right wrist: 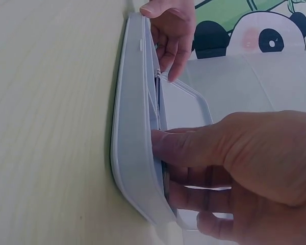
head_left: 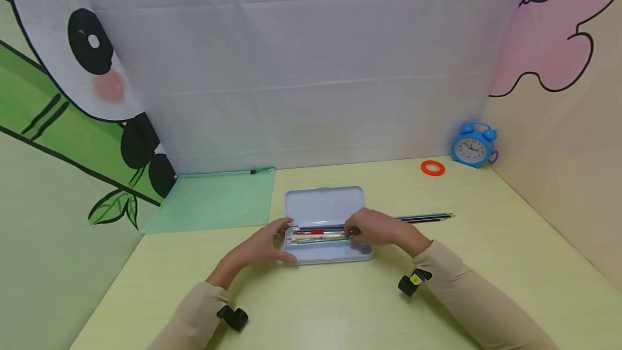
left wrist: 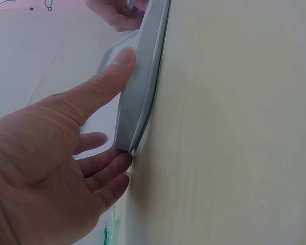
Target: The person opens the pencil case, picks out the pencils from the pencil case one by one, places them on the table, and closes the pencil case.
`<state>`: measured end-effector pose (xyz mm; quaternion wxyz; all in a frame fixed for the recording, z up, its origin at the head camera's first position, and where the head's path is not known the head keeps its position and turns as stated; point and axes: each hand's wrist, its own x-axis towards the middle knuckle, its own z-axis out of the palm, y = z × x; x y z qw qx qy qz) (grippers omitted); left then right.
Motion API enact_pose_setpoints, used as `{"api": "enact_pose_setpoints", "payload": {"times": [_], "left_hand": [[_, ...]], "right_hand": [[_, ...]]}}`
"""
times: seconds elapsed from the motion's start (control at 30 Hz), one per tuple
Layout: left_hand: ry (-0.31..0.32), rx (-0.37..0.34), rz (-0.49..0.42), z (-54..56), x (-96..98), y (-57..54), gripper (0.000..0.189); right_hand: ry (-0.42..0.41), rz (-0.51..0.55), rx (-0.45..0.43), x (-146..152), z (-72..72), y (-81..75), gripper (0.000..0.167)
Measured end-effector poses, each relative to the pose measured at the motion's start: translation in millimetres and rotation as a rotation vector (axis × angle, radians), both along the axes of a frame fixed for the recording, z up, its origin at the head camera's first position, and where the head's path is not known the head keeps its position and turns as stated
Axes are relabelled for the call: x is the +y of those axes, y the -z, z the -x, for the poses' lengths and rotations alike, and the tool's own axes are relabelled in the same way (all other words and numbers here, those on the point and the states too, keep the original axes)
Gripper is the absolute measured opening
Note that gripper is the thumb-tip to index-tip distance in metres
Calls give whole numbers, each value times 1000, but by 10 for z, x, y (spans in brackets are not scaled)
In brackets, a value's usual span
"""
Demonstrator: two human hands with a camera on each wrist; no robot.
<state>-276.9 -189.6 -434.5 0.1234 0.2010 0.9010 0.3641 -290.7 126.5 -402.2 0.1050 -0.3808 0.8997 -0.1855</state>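
A pale blue-white pencil case [head_left: 323, 255] lies with its lid [head_left: 324, 205] raised at the back. Inside are several pens [head_left: 318, 233], one with a red part. My left hand [head_left: 266, 244] holds the case's left end, its thumb on the front wall and its other fingers around the end, as the left wrist view also shows. Over the right half of the case, my right hand [head_left: 376, 226] reaches in with bent fingers around the pens' right ends. In the right wrist view, the thumb and fingers [right wrist: 186, 145] dip behind the front wall, which hides most of the pinch.
Dark pencils [head_left: 423, 217] lie to the right, partly behind the right hand. A green zip pouch [head_left: 218, 199] lies flat at the back left. At the back right are an orange-red ring [head_left: 432, 168] and a blue alarm clock [head_left: 472, 146]. A white cloth [head_left: 311, 69] hangs behind.
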Motion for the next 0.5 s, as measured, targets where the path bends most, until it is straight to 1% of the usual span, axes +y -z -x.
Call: {"api": "enact_pose_setpoints", "payload": {"times": [0.2, 0.37, 0.5], "left_hand": [[-1, -2, -5, 14, 5, 8, 102], [3, -6, -7, 14, -3, 28, 102], [6, 2, -11, 17, -2, 32, 102]], "right_hand": [[-31, -2, 20, 2, -8, 4, 29], [-45, -12, 31, 17, -18, -6, 27], [-57, -12, 16, 25, -10, -13, 25]]}}
